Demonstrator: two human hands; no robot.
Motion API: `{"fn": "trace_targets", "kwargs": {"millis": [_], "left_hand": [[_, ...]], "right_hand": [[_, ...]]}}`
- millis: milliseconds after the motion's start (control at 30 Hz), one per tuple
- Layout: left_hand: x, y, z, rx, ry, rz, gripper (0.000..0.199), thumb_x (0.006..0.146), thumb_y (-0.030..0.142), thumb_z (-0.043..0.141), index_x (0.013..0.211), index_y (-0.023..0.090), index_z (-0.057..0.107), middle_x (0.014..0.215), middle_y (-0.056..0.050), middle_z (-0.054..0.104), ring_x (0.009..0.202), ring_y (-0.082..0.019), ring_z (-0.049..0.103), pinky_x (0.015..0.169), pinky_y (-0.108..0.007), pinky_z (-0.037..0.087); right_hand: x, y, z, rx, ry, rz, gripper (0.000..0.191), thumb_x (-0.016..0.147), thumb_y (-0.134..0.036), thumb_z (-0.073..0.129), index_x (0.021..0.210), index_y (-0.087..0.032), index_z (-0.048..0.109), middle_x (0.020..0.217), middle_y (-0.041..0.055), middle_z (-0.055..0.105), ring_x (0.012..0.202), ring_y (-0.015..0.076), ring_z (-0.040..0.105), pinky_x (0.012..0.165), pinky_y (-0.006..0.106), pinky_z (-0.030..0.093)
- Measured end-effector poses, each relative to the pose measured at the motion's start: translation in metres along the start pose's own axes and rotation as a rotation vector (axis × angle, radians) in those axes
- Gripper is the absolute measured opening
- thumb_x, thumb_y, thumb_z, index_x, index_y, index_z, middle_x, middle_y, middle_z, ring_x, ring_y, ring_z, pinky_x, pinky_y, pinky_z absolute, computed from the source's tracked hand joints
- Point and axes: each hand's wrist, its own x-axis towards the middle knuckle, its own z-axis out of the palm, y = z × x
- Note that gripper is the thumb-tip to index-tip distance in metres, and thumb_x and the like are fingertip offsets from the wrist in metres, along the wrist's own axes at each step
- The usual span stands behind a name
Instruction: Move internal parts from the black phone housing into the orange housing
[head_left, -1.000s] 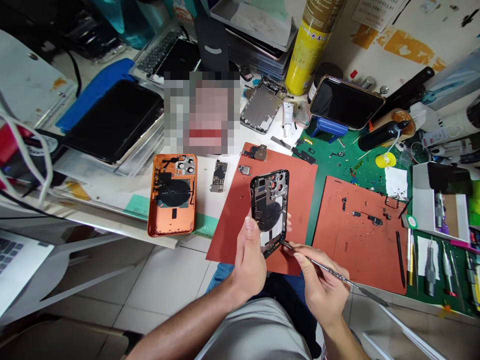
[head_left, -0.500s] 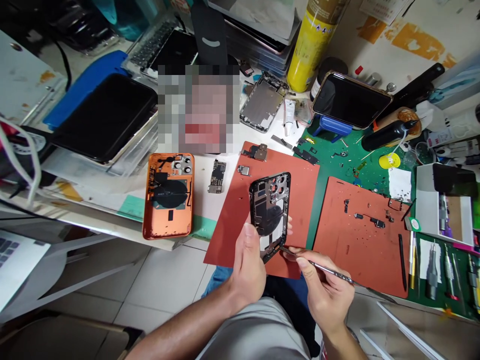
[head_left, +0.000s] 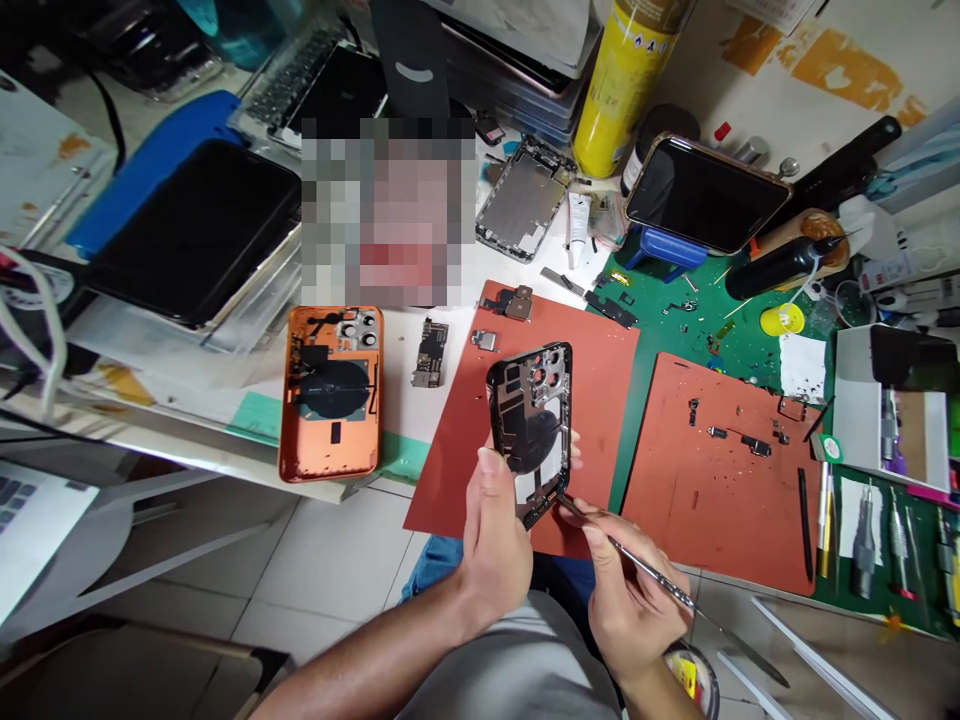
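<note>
My left hand grips a black phone housing, tilted upright with its inside facing me; the thumb lies along its left edge and fingertips show behind the right edge. Pinched in my right hand is a thin metal pry tool. Its tip meets the lower right corner of the housing, and its flat blade end sticks out past my hand at lower right. Below the housing lies a reddish-brown mat. An orange phone housing rests on the bench at left, beside a small logic board.
A second reddish mat at right bears several small phone parts and a black stick. Screwdrivers lie along the green mat's right side. A phone leans on a blue stand, near a yellow spray can. A black phone tops a stack at left.
My right hand has shifted slightly left and down, and the tool has turned so its far blade end now shows. The housing stays in my left hand, slightly further left.
</note>
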Motion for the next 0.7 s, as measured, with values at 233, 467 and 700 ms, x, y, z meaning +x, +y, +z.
{"fn": "trace_targets", "kwargs": {"millis": [233,467,700], "left_hand": [[-0.001,0.003,0.006,0.028,0.036,0.006,0.073,0.097,0.087,0.057,0.107,0.020,0.084,0.100,-0.012,0.085,0.112,-0.034,0.081,0.098,-0.044,0.069],[0.000,0.002,0.005,0.071,0.047,-0.024,0.074,0.099,0.087,0.050,0.106,0.022,0.084,0.106,-0.012,0.086,0.117,-0.037,0.079,0.098,-0.046,0.069],[0.000,0.002,0.005,0.077,0.035,-0.018,0.074,0.100,0.087,0.049,0.107,0.022,0.084,0.108,-0.013,0.086,0.116,-0.037,0.080,0.098,-0.046,0.070]], "right_hand": [[-0.010,-0.009,0.015,-0.001,0.156,0.104,0.020,0.097,-0.006,0.075,0.112,-0.018,0.082,0.100,0.0082,0.087,0.088,0.0278,0.087,0.083,0.039,0.075],[-0.011,-0.014,0.022,0.044,0.226,0.181,0.016,0.098,-0.008,0.076,0.109,-0.018,0.083,0.099,0.0081,0.087,0.085,0.0276,0.087,0.080,0.040,0.075],[-0.011,-0.016,0.028,0.126,0.276,0.229,0.017,0.098,-0.006,0.077,0.109,-0.018,0.082,0.097,0.0061,0.087,0.084,0.0269,0.087,0.079,0.037,0.075]]}}
